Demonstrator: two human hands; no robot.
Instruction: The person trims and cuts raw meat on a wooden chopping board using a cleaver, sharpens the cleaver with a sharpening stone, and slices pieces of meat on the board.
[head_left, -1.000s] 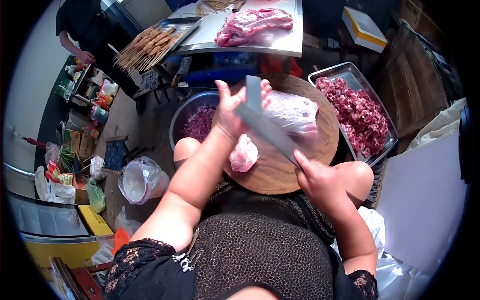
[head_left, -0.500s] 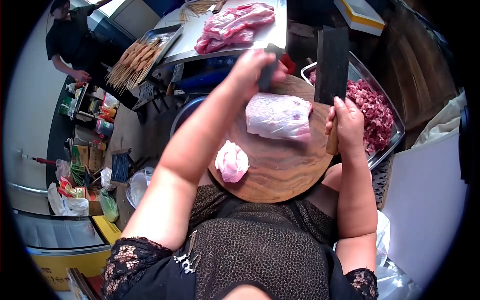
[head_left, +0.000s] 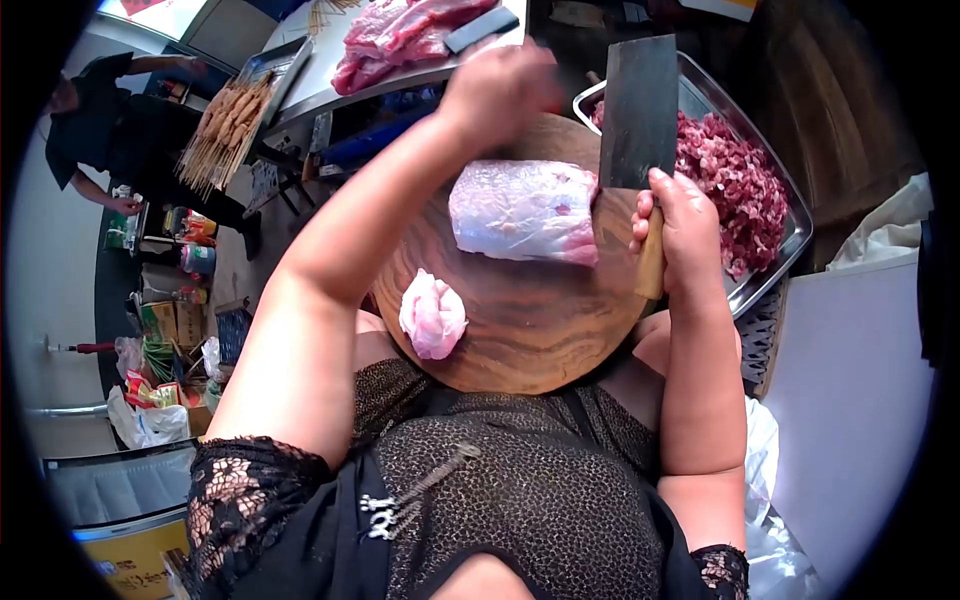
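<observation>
My right hand [head_left: 682, 225] is wrapped round the wooden handle of a cleaver [head_left: 638, 112], whose broad dark blade points up over the right edge of the round chopping board [head_left: 520, 335]. Blurred by motion, my left hand [head_left: 502, 88] is above the far side of the board, beside the table edge; its fingers are smeared. Just beyond it, a flat grey stone [head_left: 480, 30] lies at the raw meat [head_left: 395, 42] on the table. On the board are a large pale slab of meat [head_left: 522, 212] and, nearer me, a small pink lump [head_left: 433, 314].
A metal tray [head_left: 800, 225] of chopped meat [head_left: 735, 190] stands right of the board. At the upper left, a tray of skewers [head_left: 228, 125] rests at the table [head_left: 310, 88]. A person in dark clothes [head_left: 115, 125] stands beyond it. Bags and boxes line the left side.
The grey stone has gone from my left hand to the meat on the table. My right hand has brought the cleaver upright. The view has shifted, and the person at the left has an arm stretched out.
</observation>
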